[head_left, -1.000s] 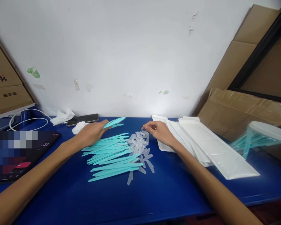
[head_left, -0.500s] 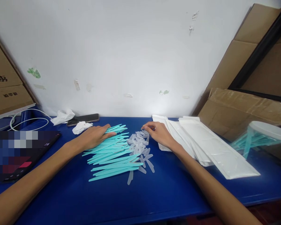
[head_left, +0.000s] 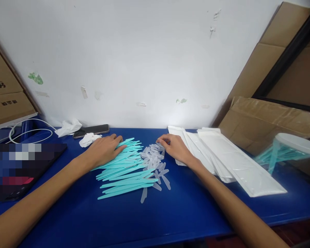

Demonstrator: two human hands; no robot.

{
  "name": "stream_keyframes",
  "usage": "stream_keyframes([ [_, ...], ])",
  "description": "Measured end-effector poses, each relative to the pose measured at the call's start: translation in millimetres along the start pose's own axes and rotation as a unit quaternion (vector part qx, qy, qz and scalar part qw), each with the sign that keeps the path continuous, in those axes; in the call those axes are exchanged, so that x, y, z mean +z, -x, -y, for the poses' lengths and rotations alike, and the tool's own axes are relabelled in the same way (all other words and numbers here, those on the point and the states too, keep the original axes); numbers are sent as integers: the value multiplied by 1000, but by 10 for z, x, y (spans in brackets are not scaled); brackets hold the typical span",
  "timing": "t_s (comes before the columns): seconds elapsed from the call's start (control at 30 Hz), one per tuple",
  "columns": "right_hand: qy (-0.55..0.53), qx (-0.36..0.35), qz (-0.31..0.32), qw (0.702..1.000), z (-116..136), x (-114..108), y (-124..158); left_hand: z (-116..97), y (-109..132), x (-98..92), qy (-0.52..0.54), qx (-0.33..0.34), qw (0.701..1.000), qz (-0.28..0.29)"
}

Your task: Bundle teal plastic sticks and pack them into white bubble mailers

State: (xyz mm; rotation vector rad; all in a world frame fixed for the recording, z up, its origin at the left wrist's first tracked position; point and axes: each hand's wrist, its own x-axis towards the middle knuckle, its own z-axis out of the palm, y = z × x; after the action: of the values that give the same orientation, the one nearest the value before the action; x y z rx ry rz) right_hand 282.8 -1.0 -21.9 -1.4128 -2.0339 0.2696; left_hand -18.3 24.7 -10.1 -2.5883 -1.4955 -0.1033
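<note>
Many slim teal eyebrow razors (head_left: 127, 175) lie in a loose, roughly parallel pile on the blue table. My left hand (head_left: 104, 148) rests over the far left part of this pile, its fingers apart and partly bent, the fingertips among the handles. Beside the razors' right ends is a heap of small clear plastic blade caps (head_left: 152, 162), with several scattered nearer to me. At the heap's far right edge is my right hand (head_left: 174, 146), thumb and forefinger pinched together over the caps. What is between those fingertips, if anything, is too small to tell.
White flat packets (head_left: 229, 155) are stacked to the right. Beyond them stands a clear tub (head_left: 281, 151) of teal razors, near a cardboard box (head_left: 268, 120). On the left are a phone (head_left: 93, 130), crumpled tissues (head_left: 89, 139), a tablet-like screen (head_left: 28, 168) and a white cable (head_left: 33, 131).
My left hand has shifted slightly and its fingers lie a little differently on the razors. My right hand is almost where it was, still pinched at the caps.
</note>
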Motion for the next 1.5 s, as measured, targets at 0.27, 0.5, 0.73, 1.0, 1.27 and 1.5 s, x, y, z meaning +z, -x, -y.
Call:
stream_keyframes([
  [0.27,19,-23,9,1000,29,23,35,-47,3,23,39,5,999,-6],
  [0.5,-24,-92,110,989,266,87,136,-123,27,66,96,5,995,6],
  [0.73,-20,-115,160,980,339,121,169,-251,98,36,113,-4,994,13],
  [1.0,-26,-96,157,982,305,12,151,-302,153,41,108,13,993,53],
  [1.27,-28,-100,158,982,279,42,135,-286,165,41,109,36,991,69],
  [1.5,-28,-108,137,984,236,26,121,-299,189,-157,135,37,981,134],
])
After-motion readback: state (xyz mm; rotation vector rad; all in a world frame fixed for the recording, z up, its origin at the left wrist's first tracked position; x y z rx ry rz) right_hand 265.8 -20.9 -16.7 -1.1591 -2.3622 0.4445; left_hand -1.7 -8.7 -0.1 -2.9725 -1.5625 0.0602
